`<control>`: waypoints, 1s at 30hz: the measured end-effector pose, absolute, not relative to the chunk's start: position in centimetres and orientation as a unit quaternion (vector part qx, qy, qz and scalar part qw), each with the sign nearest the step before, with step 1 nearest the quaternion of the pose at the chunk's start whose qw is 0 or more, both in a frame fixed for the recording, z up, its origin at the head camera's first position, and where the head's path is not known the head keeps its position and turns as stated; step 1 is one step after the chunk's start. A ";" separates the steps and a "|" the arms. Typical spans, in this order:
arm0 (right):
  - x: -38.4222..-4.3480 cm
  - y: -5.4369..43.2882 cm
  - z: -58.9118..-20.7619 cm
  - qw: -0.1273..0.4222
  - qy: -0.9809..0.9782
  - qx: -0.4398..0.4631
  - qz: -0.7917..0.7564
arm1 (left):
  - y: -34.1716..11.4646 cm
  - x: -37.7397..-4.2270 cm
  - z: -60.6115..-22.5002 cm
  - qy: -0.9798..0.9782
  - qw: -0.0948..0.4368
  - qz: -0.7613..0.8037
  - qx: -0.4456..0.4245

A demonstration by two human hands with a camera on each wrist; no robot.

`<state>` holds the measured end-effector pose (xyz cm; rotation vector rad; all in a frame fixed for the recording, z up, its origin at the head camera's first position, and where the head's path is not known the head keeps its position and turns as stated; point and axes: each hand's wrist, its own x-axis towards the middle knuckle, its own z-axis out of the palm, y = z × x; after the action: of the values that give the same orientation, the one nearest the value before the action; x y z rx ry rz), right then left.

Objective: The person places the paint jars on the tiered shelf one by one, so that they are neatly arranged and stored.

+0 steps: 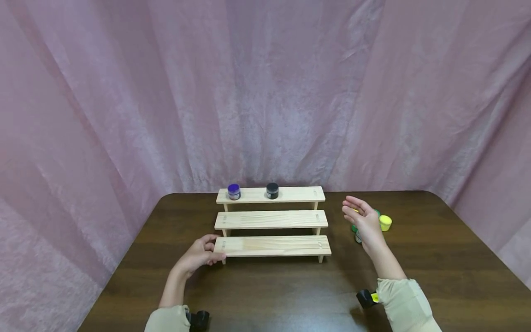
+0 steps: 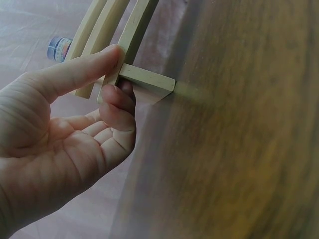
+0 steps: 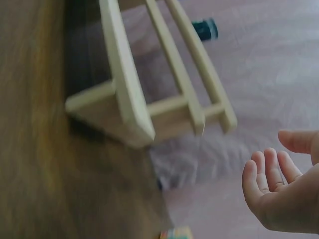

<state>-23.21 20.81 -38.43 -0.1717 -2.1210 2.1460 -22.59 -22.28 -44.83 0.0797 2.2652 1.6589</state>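
A three-step wooden display rack (image 1: pixel 271 220) stands on the table. My left hand (image 1: pixel 200 253) is at the front left corner of its lowest step. In the left wrist view, the thumb (image 2: pixel 84 69) lies on top of that board and curled fingers are beneath it, pinching its end. A purple-lidded jar (image 1: pixel 234 192) and a black-lidded jar (image 1: pixel 272 190) stand on the top step, at its left and middle. My right hand (image 1: pixel 365 223) is to the right of the rack, holding nothing, fingers loosely bent, partly hiding several small jars behind it.
Beside the right hand, a yellow-lidded jar (image 1: pixel 385 223) stands with green-lidded ones on the brown table (image 1: pixel 271 295). A pink curtain (image 1: pixel 265 92) hangs behind the table's back edge. Each wrist wears a small black camera, such as the right one (image 1: pixel 365 299).
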 end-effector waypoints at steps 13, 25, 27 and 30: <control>-21.4 25.2 -39.9 0.074 -0.663 -0.100 0.738 | -22.2 -22.5 -44.6 0.790 0.170 0.589 0.035; -20.6 27.0 -41.4 0.082 -0.668 -0.160 0.722 | -22.3 -22.6 -44.7 0.792 0.173 0.584 0.030; -20.5 27.2 -41.8 0.094 -0.659 -0.172 0.726 | -22.3 -22.6 -44.7 0.793 0.173 0.583 0.029; -20.4 27.5 -42.3 0.111 -0.652 -0.195 0.725 | -22.2 -22.5 -44.6 0.793 0.173 0.584 0.028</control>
<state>-20.43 27.53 -42.35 -0.5741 -1.9137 2.1280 -22.51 -22.22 -44.61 0.0805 2.2478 1.6566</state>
